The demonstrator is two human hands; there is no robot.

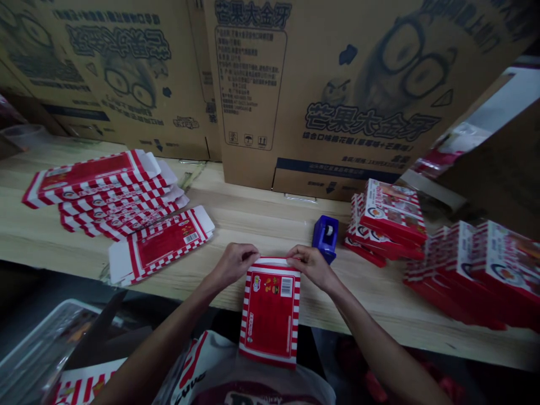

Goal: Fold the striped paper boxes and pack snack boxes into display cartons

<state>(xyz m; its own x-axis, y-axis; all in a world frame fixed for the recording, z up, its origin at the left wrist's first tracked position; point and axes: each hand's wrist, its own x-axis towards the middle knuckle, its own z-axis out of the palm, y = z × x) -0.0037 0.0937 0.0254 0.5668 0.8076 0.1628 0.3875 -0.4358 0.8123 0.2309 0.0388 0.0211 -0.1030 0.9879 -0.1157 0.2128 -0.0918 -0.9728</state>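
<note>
A red box with white-striped edges (270, 309) hangs over the front edge of the table, its back panel with a barcode facing up. My left hand (237, 261) pinches the far left corner of the box between thumb and fingers. At the far right corner, my right hand (311, 264) grips the same end, where a white flap shows. Just beyond my right hand stands a blue tape dispenser (325, 237). To the left lie several flattened striped cartons (162, 242), overlapping in a fanned pile.
Large printed cardboard boxes (248, 90) wall off the back of the wooden table (261, 219). Stacks of filled-out red boxes (392, 211) stand at the right. Below the table's left edge sits a clear plastic bin (54, 337).
</note>
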